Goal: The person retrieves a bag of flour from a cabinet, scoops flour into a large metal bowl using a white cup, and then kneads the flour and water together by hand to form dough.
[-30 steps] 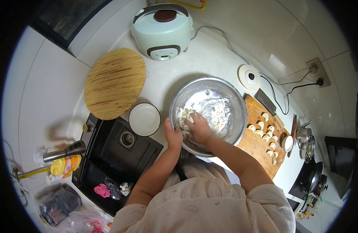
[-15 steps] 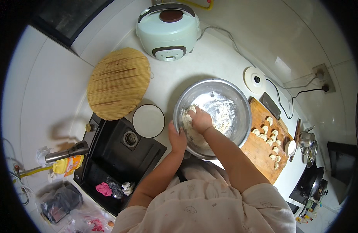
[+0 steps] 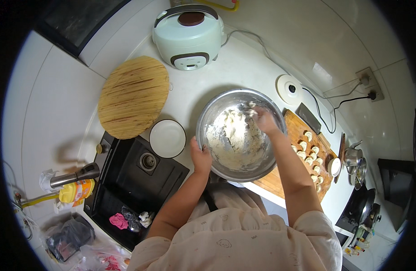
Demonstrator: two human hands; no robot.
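A large metal bowl [image 3: 213, 109] rests on the counter in front of me, its right side over the edge of the cutting board. In it lies a loose, pale, floury dough [image 3: 235, 128], with white flour smeared over the wall. My left hand [image 3: 200, 156] is closed on the bowl's left rim, thumb at the edge. Inside the bowl, at its upper right wall, is my right hand [image 3: 265, 120]; motion blurs its fingers, so whether they hold dough is unclear.
Several shaped dumplings [image 3: 309, 158] lie on the wooden cutting board [image 3: 271, 180], near a cleaver [image 3: 308, 118]. A white bowl [image 3: 168, 138] stands left, beside the black sink [image 3: 126, 180]. Further back are a round slatted mat [image 3: 133, 97] and a rice cooker [image 3: 188, 43].
My right hand has moved from the bowl's left side to its upper right, uncovering the dough. The left hand stays on the rim. The whole view has shifted slightly.
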